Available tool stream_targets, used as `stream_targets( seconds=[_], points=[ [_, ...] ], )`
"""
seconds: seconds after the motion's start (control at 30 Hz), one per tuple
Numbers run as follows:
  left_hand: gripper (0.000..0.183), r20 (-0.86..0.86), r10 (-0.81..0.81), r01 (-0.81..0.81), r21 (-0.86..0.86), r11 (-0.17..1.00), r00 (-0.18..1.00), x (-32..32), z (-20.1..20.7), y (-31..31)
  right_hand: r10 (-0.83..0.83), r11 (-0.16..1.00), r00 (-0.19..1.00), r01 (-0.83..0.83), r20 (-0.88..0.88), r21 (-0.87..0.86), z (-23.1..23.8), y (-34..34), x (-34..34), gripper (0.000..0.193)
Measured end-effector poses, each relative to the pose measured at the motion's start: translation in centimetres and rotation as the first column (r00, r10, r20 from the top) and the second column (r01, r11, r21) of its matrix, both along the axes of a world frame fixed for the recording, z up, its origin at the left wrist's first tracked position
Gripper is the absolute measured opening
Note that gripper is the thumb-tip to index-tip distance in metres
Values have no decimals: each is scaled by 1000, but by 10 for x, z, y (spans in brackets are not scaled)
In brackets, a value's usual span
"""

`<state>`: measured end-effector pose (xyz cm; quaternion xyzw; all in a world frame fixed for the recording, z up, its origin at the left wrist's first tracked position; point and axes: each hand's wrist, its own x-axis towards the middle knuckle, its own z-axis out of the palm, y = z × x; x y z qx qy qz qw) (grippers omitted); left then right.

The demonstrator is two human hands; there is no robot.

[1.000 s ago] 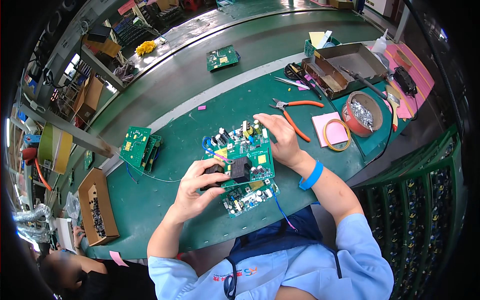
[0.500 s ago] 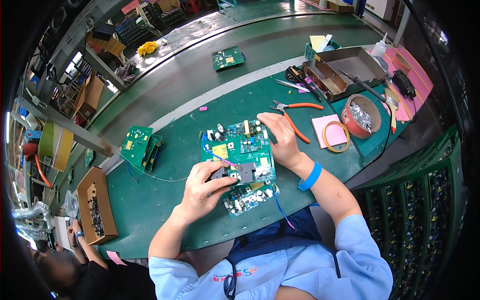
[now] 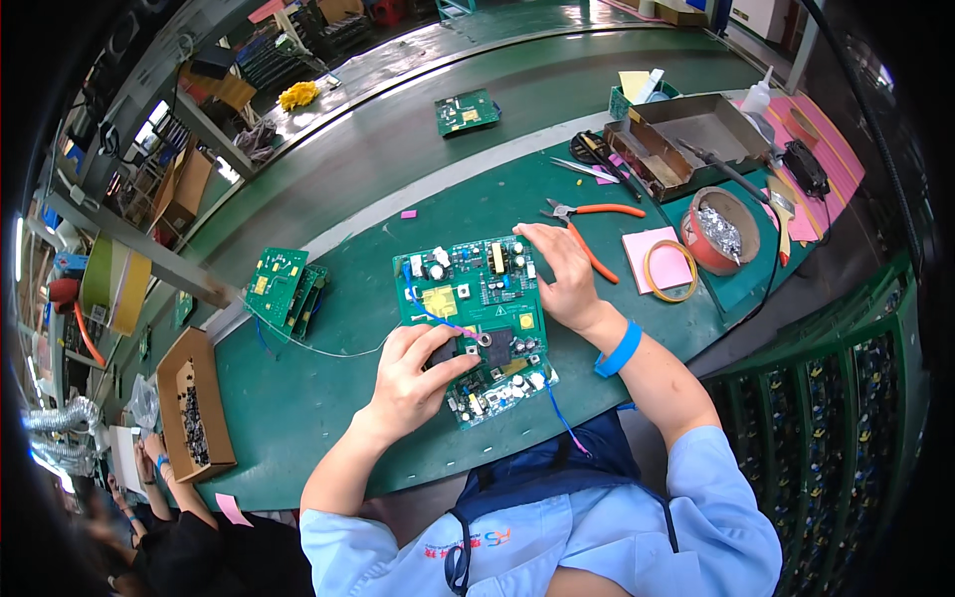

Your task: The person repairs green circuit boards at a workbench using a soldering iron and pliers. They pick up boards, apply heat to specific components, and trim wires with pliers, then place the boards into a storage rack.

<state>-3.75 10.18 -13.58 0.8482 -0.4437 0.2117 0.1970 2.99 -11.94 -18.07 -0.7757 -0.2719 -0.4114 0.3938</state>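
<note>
Since the earlier frame our left hand (image 3: 416, 373) has moved a little toward the middle of the green circuit board (image 3: 477, 323), and its fingers now press a small black part (image 3: 450, 350) down onto the board; this grip is clenched on the part. Our right hand (image 3: 559, 271) stays where it was, lying flat with the fingers spread on the right edge of the board, so this grip is released and only steadies the board. We see the board flat on the green desk (image 3: 328, 388), just in front of our body, with a blue wire (image 3: 559, 416) hanging from its near corner. Around it are several things. Right of the right hand lie the orange-handled pliers (image 3: 587, 224), near the fingers but not touching them. Further right is a pink pad (image 3: 659, 261) with a ring of tape (image 3: 670, 270) on it, and beside it a red round pot (image 3: 721, 231) lined with foil. Behind these stands a grey metal tray (image 3: 696, 134). To the left, well apart, is a stack of green boards (image 3: 286, 289), and near the desk's left edge a cardboard box (image 3: 196, 408) with small dark parts. One more board (image 3: 468, 110) lies on the belt behind.
</note>
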Motion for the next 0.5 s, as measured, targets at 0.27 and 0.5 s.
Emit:
stream_targets(
  seconds=[0.27,0.5],
  points=[
    [36,-148,-15,1,-94,996,989,1,10,2,42,998,995,-47,-93,-42,-8,-2,2,37],
    [32,-731,-38,-455,-464,760,681,49,33,19,348,930,812,-237,-468,280,-1,5,-6,25]
  ],
)
